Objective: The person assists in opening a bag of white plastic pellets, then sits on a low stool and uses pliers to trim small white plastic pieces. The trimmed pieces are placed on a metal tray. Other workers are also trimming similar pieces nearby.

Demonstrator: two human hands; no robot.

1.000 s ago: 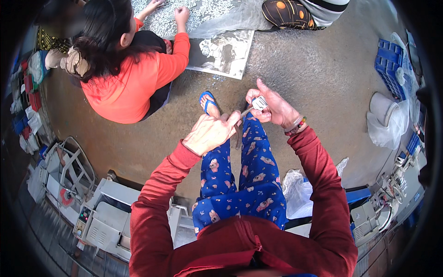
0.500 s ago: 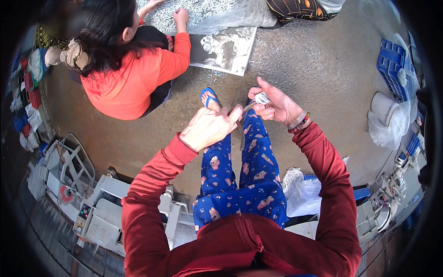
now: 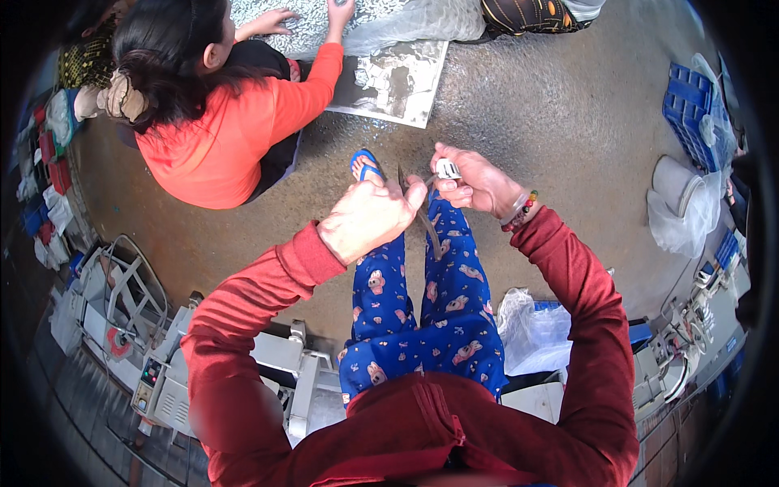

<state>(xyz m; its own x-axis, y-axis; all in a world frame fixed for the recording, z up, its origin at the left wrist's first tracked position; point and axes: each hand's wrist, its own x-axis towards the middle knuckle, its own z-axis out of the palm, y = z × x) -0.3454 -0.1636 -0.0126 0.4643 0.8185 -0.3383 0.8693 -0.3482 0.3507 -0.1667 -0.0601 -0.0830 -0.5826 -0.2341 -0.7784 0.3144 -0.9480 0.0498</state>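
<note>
My left hand [image 3: 369, 216] is closed, thumb pressed against the fingers, on a thin brownish strip [image 3: 433, 235]. The strip's loose end curves down in front of my trousers, and a dark narrow tip [image 3: 401, 175] pokes up beyond the fingers. Close by on the right, my right hand [image 3: 480, 183] has its fingers curled round a small white piece with dark marks [image 3: 447, 169]. A short length of the strip seems to run between the two hands. The exact kind of both things is too small to tell.
A person in an orange top [image 3: 215, 146] crouches ahead on the left, hands over a sheet of small pale pieces [image 3: 369, 15]. A flat panel [image 3: 414, 81] lies beside it. Blue crates [image 3: 688, 109] and a white bucket [image 3: 677, 187] stand right. Machines [image 3: 174, 381] flank me.
My right hand has turned inward, its fingers curling closer round the white piece. The strip's loose end has swung slightly right. The other person's hands have moved farther over the sheet.
</note>
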